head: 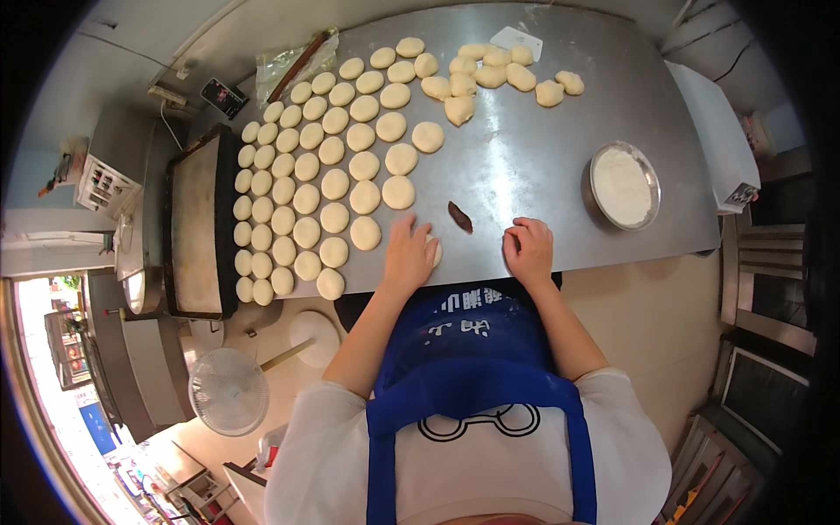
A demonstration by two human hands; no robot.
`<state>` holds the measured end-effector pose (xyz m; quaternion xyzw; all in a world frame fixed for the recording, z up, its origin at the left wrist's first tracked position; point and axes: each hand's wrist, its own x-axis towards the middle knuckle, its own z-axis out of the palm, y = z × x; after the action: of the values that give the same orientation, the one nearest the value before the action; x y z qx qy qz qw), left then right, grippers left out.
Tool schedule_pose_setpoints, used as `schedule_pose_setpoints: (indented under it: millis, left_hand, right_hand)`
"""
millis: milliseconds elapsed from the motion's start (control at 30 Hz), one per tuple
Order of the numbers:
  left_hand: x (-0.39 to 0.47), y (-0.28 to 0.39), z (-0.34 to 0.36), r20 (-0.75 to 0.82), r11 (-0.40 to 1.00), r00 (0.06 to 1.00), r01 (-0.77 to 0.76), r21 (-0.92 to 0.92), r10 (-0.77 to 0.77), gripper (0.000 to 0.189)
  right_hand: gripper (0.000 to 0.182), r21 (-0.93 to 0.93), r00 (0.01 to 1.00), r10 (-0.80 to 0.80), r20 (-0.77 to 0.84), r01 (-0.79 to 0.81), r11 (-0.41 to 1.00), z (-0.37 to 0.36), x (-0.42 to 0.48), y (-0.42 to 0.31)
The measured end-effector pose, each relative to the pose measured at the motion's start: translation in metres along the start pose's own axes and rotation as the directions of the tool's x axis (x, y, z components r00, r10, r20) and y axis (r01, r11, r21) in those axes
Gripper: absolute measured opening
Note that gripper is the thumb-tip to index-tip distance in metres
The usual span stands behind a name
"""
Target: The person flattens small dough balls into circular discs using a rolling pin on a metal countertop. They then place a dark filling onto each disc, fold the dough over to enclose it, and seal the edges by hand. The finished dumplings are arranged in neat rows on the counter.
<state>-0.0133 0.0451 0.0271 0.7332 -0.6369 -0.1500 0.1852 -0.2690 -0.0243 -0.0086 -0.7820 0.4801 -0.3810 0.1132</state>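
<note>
My left hand (408, 254) is over the steel table near its front edge, fingers bent and apart. Its thumb lies on a dough round (436, 252), which the hand partly covers. To the right, my right hand (530, 249) rests at the same edge with its fingers curled inward; whether anything is inside them is hidden. A dark brown elongated lump (461, 217) lies on the metal between the hands, a little farther back. Left of my left hand, flattened dough rounds (365, 197) stand in many rows. Uneven dough pieces (491, 77) are clustered at the back.
A metal bowl of white powder (622, 187) stands on the steel table (551, 170) at right. A black-rimmed baking tray (195, 223) sits at left. Toward the back are a rolling pin (298, 65) on clear plastic, a phone (224, 98) and a white scraper (518, 42). A fan (229, 392) stands behind left.
</note>
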Motion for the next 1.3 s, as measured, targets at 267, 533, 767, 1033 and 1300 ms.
schedule_pose_setpoints:
  millis: [267, 533, 767, 1033, 1300]
  left_hand:
    - [0.038, -0.016, -0.043, 0.473, 0.964, 0.869, 0.232, -0.127, -0.147, 0.046]
    - [0.152, -0.003, -0.019, 0.170, 0.753, 0.949, 0.316, -0.577, -0.267, 0.047]
    - [0.103, 0.009, -0.044, -0.168, 0.980, 0.975, 0.120, -0.160, -0.146, 0.047]
    - [-0.007, -0.005, -0.050, -0.019, 0.889, 0.976, 0.191, -0.416, -0.219, 0.030]
    - [-0.025, -0.002, -0.015, 0.182, 0.584, 0.948, 0.305, -0.752, -0.260, 0.030]
  right_hand:
    - [0.010, 0.035, 0.999, -0.005, 0.054, 0.003, 0.999, -0.002, 0.002, 0.003]
    - [0.023, 0.158, 0.985, 0.158, 0.069, -0.167, 0.973, 0.038, 0.090, 0.013]
    - [0.050, -0.290, 0.892, 0.438, 0.111, -0.392, 0.873, 0.125, 0.233, 0.017]
    - [0.034, 0.416, 0.805, 0.594, 0.000, -0.540, 0.732, 0.182, 0.234, -0.034]
    - [0.033, 0.032, 0.982, -0.188, 0.000, 0.188, 0.982, 0.030, 0.153, -0.012]
